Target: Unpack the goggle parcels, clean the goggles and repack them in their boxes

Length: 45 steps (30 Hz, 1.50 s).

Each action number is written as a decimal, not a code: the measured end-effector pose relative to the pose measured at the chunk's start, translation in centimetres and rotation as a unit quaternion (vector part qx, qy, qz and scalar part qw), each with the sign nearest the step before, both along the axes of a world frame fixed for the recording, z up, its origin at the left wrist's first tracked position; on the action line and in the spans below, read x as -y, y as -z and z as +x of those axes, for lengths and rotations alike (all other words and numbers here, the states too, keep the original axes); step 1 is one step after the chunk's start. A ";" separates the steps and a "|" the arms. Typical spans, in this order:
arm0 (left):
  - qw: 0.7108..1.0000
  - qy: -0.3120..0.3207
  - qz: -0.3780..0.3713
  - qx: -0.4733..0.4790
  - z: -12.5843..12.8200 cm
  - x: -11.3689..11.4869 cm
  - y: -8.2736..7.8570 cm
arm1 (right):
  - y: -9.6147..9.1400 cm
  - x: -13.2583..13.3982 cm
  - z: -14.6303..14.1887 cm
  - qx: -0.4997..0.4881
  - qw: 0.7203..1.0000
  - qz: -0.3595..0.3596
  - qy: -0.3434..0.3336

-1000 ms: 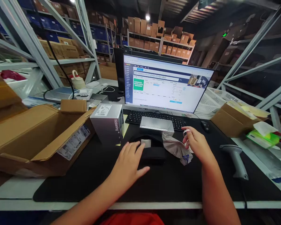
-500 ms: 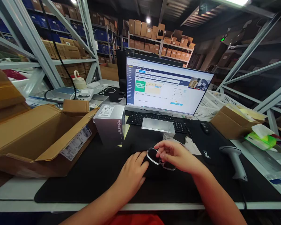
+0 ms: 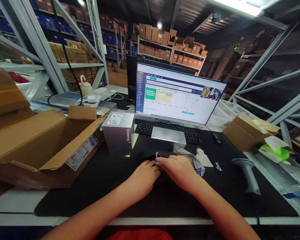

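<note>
My left hand [image 3: 144, 176] lies on the black desk mat [image 3: 102, 186] with its fingers curled on the near edge of a black case [image 3: 148, 157]. My right hand [image 3: 180, 170] is palm down just beside it, fingers pressed together on a pair of dark-framed glasses [image 3: 165, 154] at the case. Most of the glasses are hidden under that hand. A crumpled grey cloth pouch [image 3: 193, 159] lies right of my right hand.
A silver box [image 3: 118, 132] and a silver lid [image 3: 168, 135] stand before the keyboard [image 3: 150, 126] and monitor [image 3: 180, 95]. An open cardboard box [image 3: 40, 146] fills the left. A barcode scanner [image 3: 248, 173], mouse [image 3: 217, 138] and smaller carton [image 3: 242, 135] are on the right.
My right hand picked the glasses up from beside the pouch, carried them left and lowered them onto the black case. My left hand stayed on the case.
</note>
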<state>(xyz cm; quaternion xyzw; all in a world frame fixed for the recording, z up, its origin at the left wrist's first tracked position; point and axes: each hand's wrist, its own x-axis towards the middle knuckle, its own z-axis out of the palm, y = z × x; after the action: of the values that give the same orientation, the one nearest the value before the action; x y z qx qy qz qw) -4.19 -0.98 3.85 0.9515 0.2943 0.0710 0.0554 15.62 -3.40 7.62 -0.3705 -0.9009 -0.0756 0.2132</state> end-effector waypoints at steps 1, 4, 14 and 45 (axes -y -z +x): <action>1.000 -0.002 0.001 -0.002 -0.2 -0.2 -0.2 | 0.4 -0.2 -0.1 0.033 0.999 0.000 -0.008; 0.999 -0.037 0.014 -0.021 -0.9 -0.3 -1.0 | 1.0 -1.1 -0.4 0.096 0.994 -0.054 -0.004; 0.989 -0.096 0.069 0.088 -2.7 1.6 1.0 | -0.4 -3.1 -1.3 0.123 0.977 -0.168 0.043; 0.994 -0.096 0.036 -0.046 -0.8 3.4 1.5 | 1.0 -0.9 -1.4 0.067 0.958 -0.248 0.124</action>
<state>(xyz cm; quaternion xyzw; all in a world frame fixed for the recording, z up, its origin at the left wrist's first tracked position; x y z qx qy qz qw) -5.04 -4.34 2.31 0.9225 0.3835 0.0431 0.0001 14.19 -2.49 6.67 -0.5145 -0.8505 0.1002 0.0427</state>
